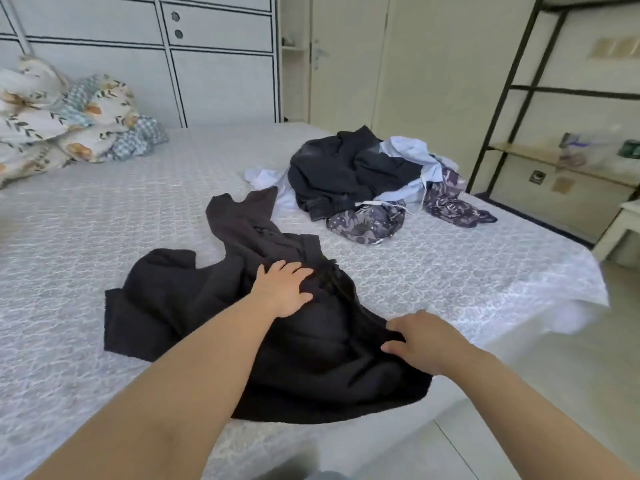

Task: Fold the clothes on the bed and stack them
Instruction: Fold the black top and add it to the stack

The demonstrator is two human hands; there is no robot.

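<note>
A black garment (180,306) lies spread and rumpled near the front edge of the bed (104,220). My left hand (282,289) presses flat on its middle with straight fingers. My right hand (419,341) rests on the garment's right edge, fingers bent down onto the cloth; whether it pinches the fabric is unclear. Further back lies a pile of unfolded clothes (349,171): a dark piece on top, a light blue shirt (405,150) under it, and purple patterned pieces (367,223) at the front and right.
Floral bedding (62,112) is bunched at the back left of the bed. A white wardrobe stands behind. A black metal shelf frame (519,88) and a white side table (620,226) stand right of the bed, beside the tiled floor.
</note>
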